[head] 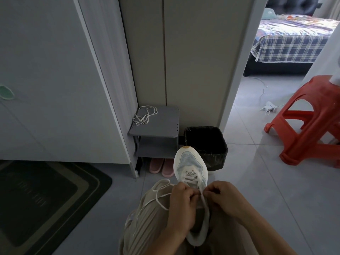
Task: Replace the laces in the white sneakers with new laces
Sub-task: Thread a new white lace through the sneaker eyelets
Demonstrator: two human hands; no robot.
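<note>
Grey tile floor (257, 181); white sneaker (190, 166), lace (203, 198) between left hand (181, 205) and right hand (224, 199).

Both hands cover the back half of the white sneaker with the pale blue mesh toe (190, 166), so its top holes cannot be seen. The left hand (181, 208) and the right hand (223, 201) curl over the white flat lace (203, 198), and their fingertips are tucked out of sight. The sneaker's toe hides a corner of the black lined bin (217, 157). The pink slippers (161, 167) sit half under the grey two-level shelf (156, 124). The red plastic stool (329, 92), the bed with the checked blanket (287, 45) and the dark door mat (46, 203) run off the picture's edges. A small white thing with a cord (269, 105) on the floor is too small to tell.
</note>
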